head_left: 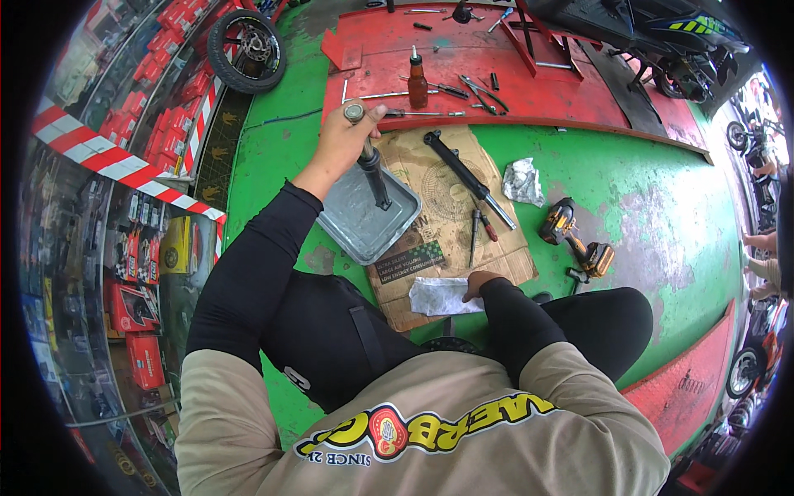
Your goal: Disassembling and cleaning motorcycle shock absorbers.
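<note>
My left hand [346, 140] grips the upper part of an upright fork tube [377, 178], whose lower end stands in a shallow grey tray [356, 241] holding cloudy liquid. The tray overlaps a worn cardboard sheet [513, 260]. My right hand [481, 283] is closed on the edge of a folded white paper towel [438, 295] near my legs. On the cardboard to the right of the tray lie a second fork leg [451, 165], a red-handled tool [487, 225] and a slim dark tool [473, 244].
A crumpled rag [523, 180], a cordless driver [587, 252] and a hammer [576, 279] lie rightward. Beyond is a red lift [546, 99] with hand tools, a bottle [418, 83] and motorcycle [662, 41]. Shelving [132, 273] and a wheel [246, 51] are left; another person's limbs [761, 260] show far right.
</note>
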Demonstrator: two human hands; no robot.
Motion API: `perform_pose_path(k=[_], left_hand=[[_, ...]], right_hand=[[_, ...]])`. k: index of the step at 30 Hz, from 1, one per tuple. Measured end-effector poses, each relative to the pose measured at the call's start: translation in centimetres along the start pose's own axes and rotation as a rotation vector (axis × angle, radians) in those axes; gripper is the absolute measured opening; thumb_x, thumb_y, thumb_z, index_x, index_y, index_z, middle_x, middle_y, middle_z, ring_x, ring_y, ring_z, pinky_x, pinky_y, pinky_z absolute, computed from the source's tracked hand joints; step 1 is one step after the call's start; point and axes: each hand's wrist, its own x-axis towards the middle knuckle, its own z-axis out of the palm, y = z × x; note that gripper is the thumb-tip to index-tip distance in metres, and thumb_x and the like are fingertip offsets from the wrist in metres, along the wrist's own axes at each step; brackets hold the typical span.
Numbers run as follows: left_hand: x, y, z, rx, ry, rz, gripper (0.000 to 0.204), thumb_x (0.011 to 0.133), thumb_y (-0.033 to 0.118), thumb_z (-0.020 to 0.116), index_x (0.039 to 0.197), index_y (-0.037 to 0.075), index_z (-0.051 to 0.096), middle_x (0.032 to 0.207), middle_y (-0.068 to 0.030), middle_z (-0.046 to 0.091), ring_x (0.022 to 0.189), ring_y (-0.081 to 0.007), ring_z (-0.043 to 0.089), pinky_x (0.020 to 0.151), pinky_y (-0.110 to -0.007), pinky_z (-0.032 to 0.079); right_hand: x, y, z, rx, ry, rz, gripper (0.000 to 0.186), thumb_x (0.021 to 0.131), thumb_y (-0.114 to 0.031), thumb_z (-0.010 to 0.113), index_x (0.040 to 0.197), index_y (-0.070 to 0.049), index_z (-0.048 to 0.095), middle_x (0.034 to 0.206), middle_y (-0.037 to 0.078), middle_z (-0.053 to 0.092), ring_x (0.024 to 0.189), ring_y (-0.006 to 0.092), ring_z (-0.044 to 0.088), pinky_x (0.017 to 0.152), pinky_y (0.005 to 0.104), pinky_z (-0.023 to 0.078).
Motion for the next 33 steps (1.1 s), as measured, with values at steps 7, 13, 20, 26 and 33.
perform_pose_path(k=[7, 13, 20, 26, 33], left_hand=[[0.4, 2.3, 0.8, -0.15, -0.073, 0.154, 0.035, 0.097, 0.031, 0.066, 0.076, 0.006, 0.054, 0.065, -0.0007, 0.058, 0.065, -0.0108, 0.061, 0.062, -0.028, 0.048], [0.5, 4.2, 2.6, -0.155, -0.12, 0.203, 0.036, 0.097, 0.031, 0.066, 0.075, 0.006, 0.054, 0.065, -0.0013, 0.058, 0.066, -0.0122, 0.064, 0.059, -0.027, 0.048], [1.6, 5.3, 3.9, -0.184, -0.06, 0.221, 0.037, 0.096, 0.034, 0.067, 0.076, 0.005, 0.055, 0.065, -0.0018, 0.06, 0.066, -0.0122, 0.064, 0.058, -0.027, 0.048], [2.9, 4.8, 6.5, -0.159, -0.119, 0.247, 0.038, 0.095, 0.036, 0.068, 0.076, 0.006, 0.054, 0.065, -0.0024, 0.061, 0.067, -0.0126, 0.065, 0.059, -0.027, 0.049], [3.1, 2.4, 8.4, -0.185, -0.199, 0.168, 0.038, 0.094, 0.037, 0.069, 0.078, 0.007, 0.053, 0.07, -0.003, 0.063, 0.075, -0.0125, 0.067, 0.066, -0.028, 0.049]], right_hand=[[0.8, 0.6, 0.7, -0.007, 0.068, 0.001, 0.057, 0.065, -0.045, 0.084, 0.093, 0.003, 0.074, 0.097, 0.021, 0.073, 0.094, 0.0349, 0.071, 0.085, 0.0438, 0.054], [0.6, 0.3, 1.7, -0.1, 0.191, 0.017, 0.043, 0.066, -0.035, 0.083, 0.092, -0.001, 0.075, 0.098, 0.021, 0.072, 0.096, 0.036, 0.07, 0.086, 0.0441, 0.054], [0.4, 0.5, 1.5, -0.078, 0.193, -0.004, 0.038, 0.068, -0.031, 0.08, 0.094, -0.003, 0.075, 0.097, 0.02, 0.072, 0.096, 0.037, 0.069, 0.084, 0.045, 0.055], [0.1, 1.6, 1.1, -0.041, 0.144, -0.008, 0.043, 0.069, -0.036, 0.08, 0.095, -0.003, 0.075, 0.098, 0.02, 0.073, 0.097, 0.0367, 0.069, 0.084, 0.0446, 0.054], [-2.2, 0.1, 0.4, 0.006, 0.263, 0.373, 0.054, 0.066, -0.045, 0.082, 0.101, -0.005, 0.076, 0.105, 0.016, 0.073, 0.101, 0.0326, 0.07, 0.085, 0.0432, 0.056]])
